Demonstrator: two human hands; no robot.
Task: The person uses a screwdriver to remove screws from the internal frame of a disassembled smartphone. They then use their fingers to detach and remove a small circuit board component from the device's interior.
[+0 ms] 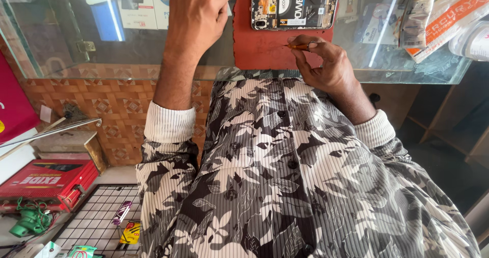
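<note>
An opened phone (294, 6) lies back-up on a red mat (265, 49) on the glass counter, its battery and circuit board exposed. My right hand (326, 64) rests on the mat just below the phone and pinches a small orange-handled screwdriver (299, 46), tip pointing left. My left hand (197, 14) is curled into a loose fist on the glass to the left of the mat, about a hand's width from the phone. What it holds, if anything, is hidden at the top edge.
Packets and wrappers (438, 18) crowd the right of the glass counter (76, 69); boxes show under the glass. Below left sit a red box (48, 181), a green tool (28, 222) and a black wire grid (97, 222) with small items.
</note>
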